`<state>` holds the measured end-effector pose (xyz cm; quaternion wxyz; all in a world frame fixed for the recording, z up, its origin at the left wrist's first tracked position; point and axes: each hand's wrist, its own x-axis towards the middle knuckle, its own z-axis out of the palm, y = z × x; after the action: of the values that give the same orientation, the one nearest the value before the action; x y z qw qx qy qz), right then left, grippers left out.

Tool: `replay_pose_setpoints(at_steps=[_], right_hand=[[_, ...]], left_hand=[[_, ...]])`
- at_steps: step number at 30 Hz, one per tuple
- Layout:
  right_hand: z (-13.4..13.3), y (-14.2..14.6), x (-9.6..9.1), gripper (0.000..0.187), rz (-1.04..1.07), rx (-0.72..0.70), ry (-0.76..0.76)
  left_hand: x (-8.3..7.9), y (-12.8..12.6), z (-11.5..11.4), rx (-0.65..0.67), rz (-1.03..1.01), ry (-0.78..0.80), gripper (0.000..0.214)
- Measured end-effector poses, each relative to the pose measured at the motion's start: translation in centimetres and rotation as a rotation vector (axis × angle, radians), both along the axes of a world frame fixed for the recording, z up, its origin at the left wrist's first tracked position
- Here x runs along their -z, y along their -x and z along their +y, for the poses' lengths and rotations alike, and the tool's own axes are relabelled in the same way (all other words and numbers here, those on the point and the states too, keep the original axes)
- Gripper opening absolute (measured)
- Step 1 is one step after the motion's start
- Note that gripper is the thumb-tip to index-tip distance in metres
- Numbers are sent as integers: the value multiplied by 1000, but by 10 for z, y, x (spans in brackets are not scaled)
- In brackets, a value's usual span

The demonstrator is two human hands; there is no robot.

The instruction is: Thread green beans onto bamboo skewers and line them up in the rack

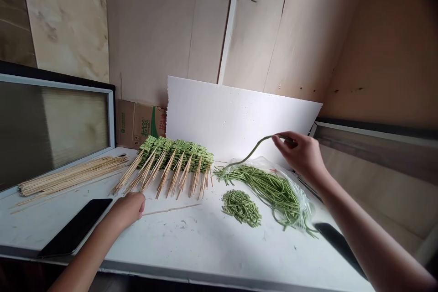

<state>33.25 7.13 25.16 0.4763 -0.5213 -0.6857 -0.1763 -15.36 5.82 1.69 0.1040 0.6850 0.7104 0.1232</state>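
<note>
My right hand (303,153) is raised at the right, its fingers pinching one end of a long green bean (255,147). The bean curves down leftward to the bunch of long beans (270,185), which lies partly in a clear plastic bag (304,205). My left hand (128,209) is closed low over the table, fingertips turned away from view. A single bamboo skewer (173,209) runs rightward from beside it; whether the fingers grip it is hidden. Short bean pieces (241,208) form a small heap. Behind my left hand are stacked skewers threaded with bean pieces (176,153), sticks facing me.
Loose bamboo skewers (73,174) lie in a pile at the left. A black phone-like slab (77,228) rests near the front edge of the white table (205,251). A dark object (338,244) is beside my right forearm. A white board (236,121) and a carton (140,123) stand behind.
</note>
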Motion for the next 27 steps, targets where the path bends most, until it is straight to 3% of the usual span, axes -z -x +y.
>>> replay_pose_setpoints(at_steps=[2,5,7,9,12,14,16,18,22,27], right_hand=[[-14,12,14,45,45,-142,127],[-34,37,39,48,87,-302,266],[-47,58,58,48,92,-384,328],[-59,81,76,47,92,-483,363],[-73,110,98,39,43,-568,336],[-79,121,107,36,16,-588,331],[-81,123,111,35,-12,-601,395],[-82,117,113,34,-63,-615,504],[-81,93,123,35,-81,-610,630],[-75,67,157,37,-55,-593,663]], left_hand=[[-26,-18,-9,84,-78,-139,12],[-66,-60,-30,252,-269,-410,29],[-84,-92,-47,307,-411,-486,39],[-92,-121,-62,365,-518,-477,50],[-91,-145,-73,483,-598,-332,42],[-86,-146,-70,505,-632,-237,38],[-81,-136,-61,470,-618,-240,35],[-78,-120,-49,409,-531,-342,27],[-74,-93,-29,365,-242,-515,34],[-55,-85,-15,399,-110,-442,30]])
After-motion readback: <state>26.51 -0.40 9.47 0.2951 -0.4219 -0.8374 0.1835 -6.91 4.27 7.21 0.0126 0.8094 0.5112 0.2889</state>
